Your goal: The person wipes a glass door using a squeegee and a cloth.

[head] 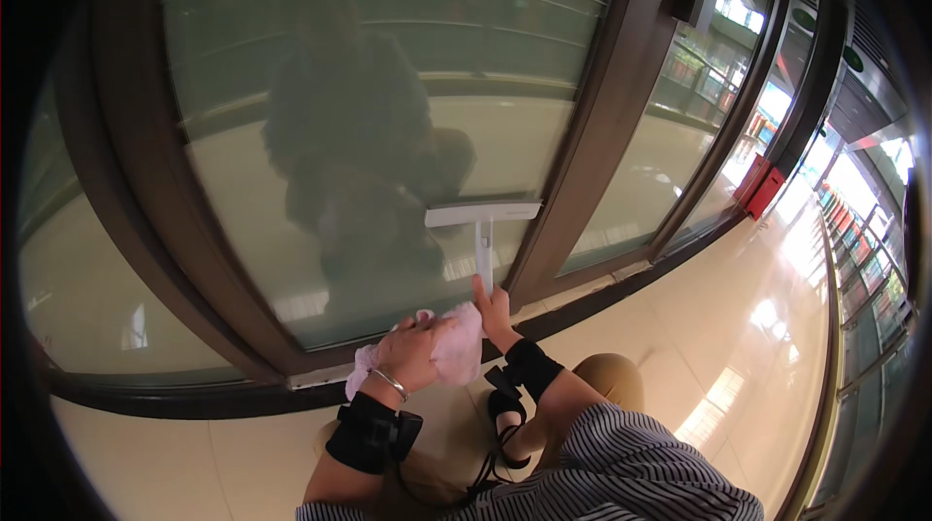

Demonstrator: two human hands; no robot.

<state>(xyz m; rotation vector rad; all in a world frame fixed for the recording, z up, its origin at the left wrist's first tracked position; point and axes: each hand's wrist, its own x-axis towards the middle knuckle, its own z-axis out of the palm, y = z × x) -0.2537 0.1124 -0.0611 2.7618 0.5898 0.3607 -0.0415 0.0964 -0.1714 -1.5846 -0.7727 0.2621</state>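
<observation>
My right hand (495, 307) grips the handle of a white squeegee (484, 214), thumb up along the shaft. The squeegee's wide head lies against the lower right part of a glass pane (378, 157), near the brown metal frame. Just left of it, my left hand (413, 352) holds a crumpled pink cloth (457, 346), which bulges out on both sides of the hand. The cloth is close beside the squeegee's handle and hides its lower end. The pane shows a dim reflection of a crouching person.
Brown metal door frames (597, 128) border the panes. A dark sill strip (218, 404) runs along the glossy tiled floor (699, 346). A red box (763, 189) stands by the frames farther right. A railing (834, 302) curves along the right side. My knees and shoe are below my hands.
</observation>
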